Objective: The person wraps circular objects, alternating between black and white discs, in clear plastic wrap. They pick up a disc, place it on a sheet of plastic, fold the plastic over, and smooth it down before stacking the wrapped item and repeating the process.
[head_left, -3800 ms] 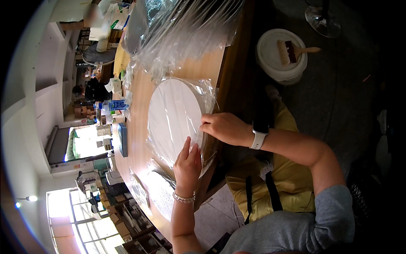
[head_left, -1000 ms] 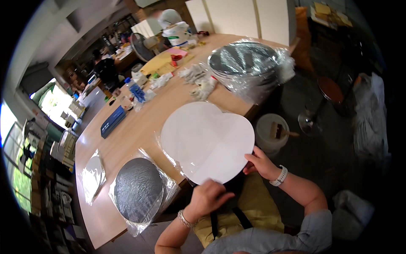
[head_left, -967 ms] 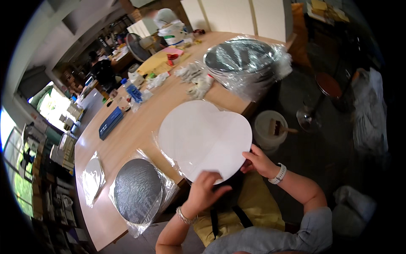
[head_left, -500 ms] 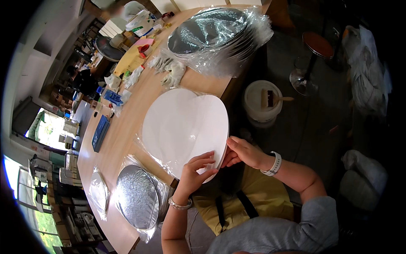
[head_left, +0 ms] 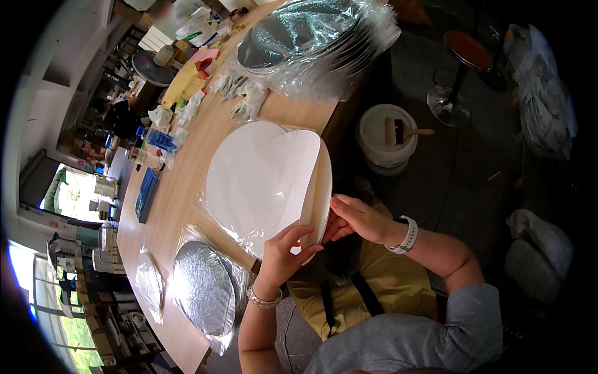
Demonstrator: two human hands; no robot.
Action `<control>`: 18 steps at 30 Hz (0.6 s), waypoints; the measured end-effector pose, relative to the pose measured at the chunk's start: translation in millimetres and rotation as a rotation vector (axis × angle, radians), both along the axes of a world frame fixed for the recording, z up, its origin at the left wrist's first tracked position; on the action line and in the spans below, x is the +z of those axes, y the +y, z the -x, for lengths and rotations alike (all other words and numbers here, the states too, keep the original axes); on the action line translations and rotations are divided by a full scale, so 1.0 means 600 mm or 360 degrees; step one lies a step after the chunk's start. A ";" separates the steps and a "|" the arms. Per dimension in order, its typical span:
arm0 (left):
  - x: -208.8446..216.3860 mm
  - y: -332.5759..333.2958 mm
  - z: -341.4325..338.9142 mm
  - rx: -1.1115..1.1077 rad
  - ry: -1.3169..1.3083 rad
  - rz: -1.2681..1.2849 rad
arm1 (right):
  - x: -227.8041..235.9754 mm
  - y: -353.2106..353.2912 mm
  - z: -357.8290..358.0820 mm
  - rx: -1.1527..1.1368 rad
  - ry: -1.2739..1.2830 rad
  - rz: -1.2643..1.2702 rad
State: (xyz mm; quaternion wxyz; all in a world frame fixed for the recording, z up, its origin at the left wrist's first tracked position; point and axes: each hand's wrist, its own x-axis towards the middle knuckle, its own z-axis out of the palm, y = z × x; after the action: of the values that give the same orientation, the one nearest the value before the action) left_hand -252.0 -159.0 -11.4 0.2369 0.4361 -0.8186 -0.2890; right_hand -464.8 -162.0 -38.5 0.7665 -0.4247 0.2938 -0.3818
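Observation:
A large white round sheet (head_left: 243, 174) lies at the table's near edge with clear plastic film under and around it. Toward the right, a white flap (head_left: 303, 165) curls up and back, and a cream-white rim (head_left: 321, 196) shows beyond it. My left hand (head_left: 281, 258) pinches the near edge by the flap, thumb and fingers closed on it. At the right edge my right hand (head_left: 358, 219) grips the rim with the thumb on top; its fingertips are partly hidden underneath. How many layers lie between my fingers cannot be seen.
Film-wrapped silver discs (head_left: 204, 288) lie near left on the wooden table (head_left: 180, 193), and a tall wrapped stack of dark discs (head_left: 299, 37) stands at the far right. White gloves (head_left: 250, 100) and a blue box (head_left: 147, 195) are farther back. A lidded bucket with a brush (head_left: 395, 132) stands on the floor.
The white flap has curled farther back to the left, baring more of the cream-white rim. Both hands keep nearly the same grip. My view has shifted slightly.

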 end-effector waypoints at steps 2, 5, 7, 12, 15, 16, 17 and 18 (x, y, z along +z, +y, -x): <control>0.005 -0.002 -0.001 -0.0011 0.0019 -0.0052 | -0.001 0.000 0.000 -0.0002 0.0004 0.0010; 0.008 -0.006 -0.003 -0.0052 0.0060 -0.0066 | 0.000 0.000 0.001 -0.0010 0.0001 0.0015; 0.006 -0.001 -0.007 0.0023 0.0003 -0.0055 | -0.001 0.000 -0.001 -0.0011 -0.0007 0.0017; 0.015 0.004 0.001 -0.0012 -0.0108 0.0119 | -0.004 0.000 -0.005 -0.0026 -0.0013 0.0042; 0.024 -0.001 0.009 -0.0096 -0.0027 0.0123 | -0.001 -0.001 -0.005 -0.0036 0.0001 0.0063; 0.022 -0.001 0.008 -0.0086 -0.0035 0.0121 | -0.001 -0.001 -0.005 -0.0035 -0.0005 0.0061; 0.018 -0.002 0.006 -0.0076 -0.0044 0.0118 | -0.001 -0.002 -0.006 -0.0033 -0.0010 0.0059; 0.014 -0.003 0.003 -0.0066 -0.0053 0.0117 | -0.002 -0.002 -0.007 -0.0032 -0.0017 0.0058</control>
State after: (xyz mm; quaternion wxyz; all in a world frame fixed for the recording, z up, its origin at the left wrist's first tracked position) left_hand -253.9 -161.1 -3.1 0.2331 0.4148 -0.8413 -0.2565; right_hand -460.5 -163.5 -39.4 0.7564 -0.4335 0.2871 -0.3969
